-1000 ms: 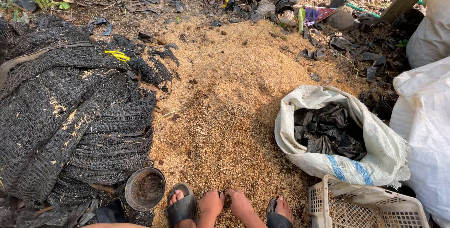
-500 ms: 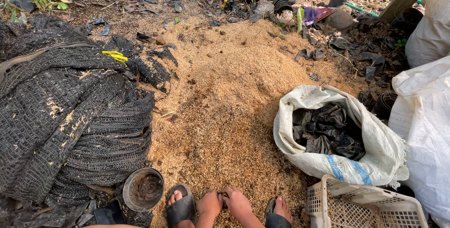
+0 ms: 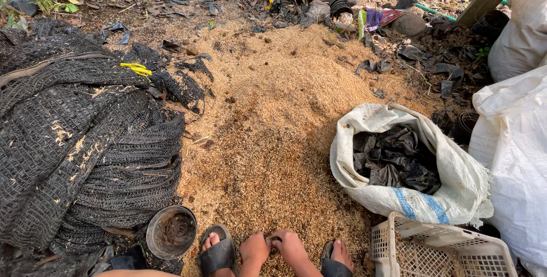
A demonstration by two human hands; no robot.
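Note:
My left hand (image 3: pixel 254 249) and my right hand (image 3: pixel 289 247) are low at the bottom edge, side by side between my two feet in black sandals (image 3: pixel 217 253). Both press down into a wide heap of tan rice husk (image 3: pixel 273 134). Their fingers curl into the husk and are hidden, so I cannot tell whether they hold any. An open white woven sack (image 3: pixel 410 166) full of crumpled black plastic bags lies to the right of my hands.
A pile of black shade netting (image 3: pixel 80 152) covers the left, with a dirty round pot (image 3: pixel 171 231) at its foot. A white plastic crate (image 3: pixel 439 251) sits bottom right beside more white sacks (image 3: pixel 513 152). Black pots, green hoses and litter lie along the far edge.

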